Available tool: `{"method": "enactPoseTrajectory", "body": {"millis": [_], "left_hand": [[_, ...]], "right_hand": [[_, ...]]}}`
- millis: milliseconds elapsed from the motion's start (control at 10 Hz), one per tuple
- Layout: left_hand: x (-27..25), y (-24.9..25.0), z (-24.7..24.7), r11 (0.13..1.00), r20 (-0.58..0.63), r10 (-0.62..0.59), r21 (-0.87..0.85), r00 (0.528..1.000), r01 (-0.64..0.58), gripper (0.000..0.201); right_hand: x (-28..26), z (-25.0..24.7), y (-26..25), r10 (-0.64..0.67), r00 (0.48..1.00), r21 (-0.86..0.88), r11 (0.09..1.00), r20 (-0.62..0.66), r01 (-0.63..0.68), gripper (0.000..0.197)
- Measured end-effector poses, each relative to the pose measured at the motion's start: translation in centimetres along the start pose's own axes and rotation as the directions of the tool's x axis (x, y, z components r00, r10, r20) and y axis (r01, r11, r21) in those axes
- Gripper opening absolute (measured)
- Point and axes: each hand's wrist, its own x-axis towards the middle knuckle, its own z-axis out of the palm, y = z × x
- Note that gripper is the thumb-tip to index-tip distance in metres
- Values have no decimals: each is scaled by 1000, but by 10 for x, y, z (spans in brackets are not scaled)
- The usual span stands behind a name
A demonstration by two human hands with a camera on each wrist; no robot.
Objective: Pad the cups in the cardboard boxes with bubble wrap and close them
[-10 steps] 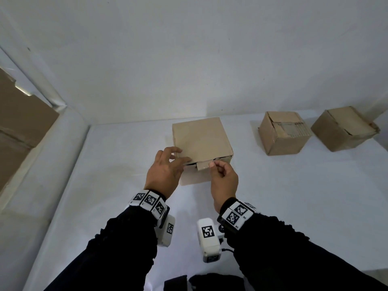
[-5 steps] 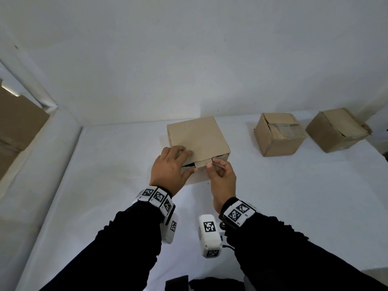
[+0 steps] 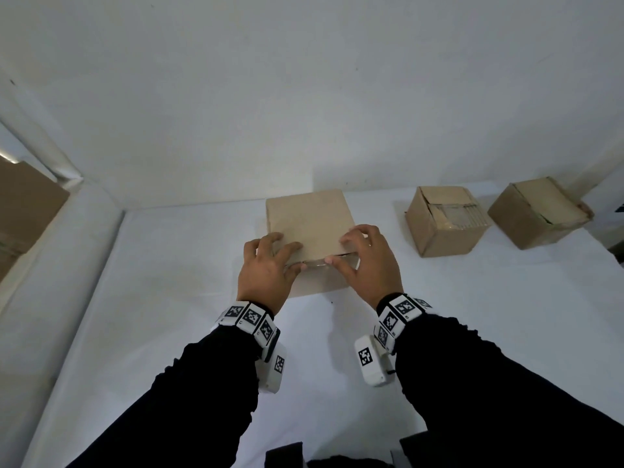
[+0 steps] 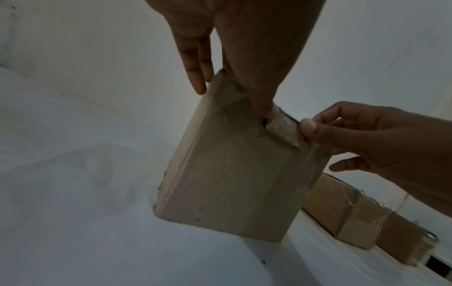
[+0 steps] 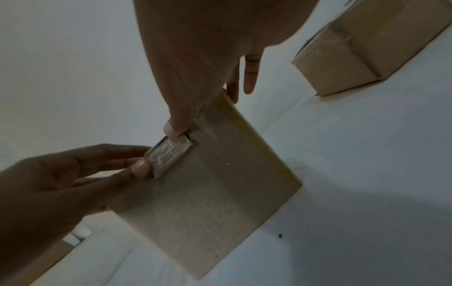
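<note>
A plain cardboard box [image 3: 309, 219] stands on the white table with its lid down; cups and bubble wrap are hidden inside. My left hand [image 3: 268, 265] lies on the lid's near left corner and my right hand [image 3: 366, 260] on its near right corner, fingers spread on top. Both thumbs press the front edge at either end of a taped tab [image 3: 315, 263]. The left wrist view shows my left hand [image 4: 244, 58] with its thumb beside the tab [image 4: 281, 127]. In the right wrist view my right hand [image 5: 195, 58] has its thumb at the tab [image 5: 171, 152].
Two more closed cardboard boxes [image 3: 442, 221] [image 3: 537, 214] sit to the right near the back wall. A large cardboard sheet [image 3: 23, 214] leans beyond the table's raised left side. Open white tabletop [image 3: 169, 298] lies to the left and in front.
My right hand let go of the tab it pinched and moved right onto the lid. The tab now sits against the front edge. Both hands spread out over the lid.
</note>
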Motion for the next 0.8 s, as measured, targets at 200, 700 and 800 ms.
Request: {"method": "enactPoseTrajectory", "body": {"millis": [200,700,800], "left_hand": [[33,-6,2,998,143,-15,-51,990,23,36],[-11,0,-15,999,184,42,15,982,-46,31],[-63,-13,-34,994,109,-24,-107,994,36,37]], "right_hand": [[18,4,-13,74,996,-135,989,51,-66,37],[-20,-27,6,64,933,-279,959,355,41,54],[-54,-55,24,140,866,-52,990,481,-131,36]]}}
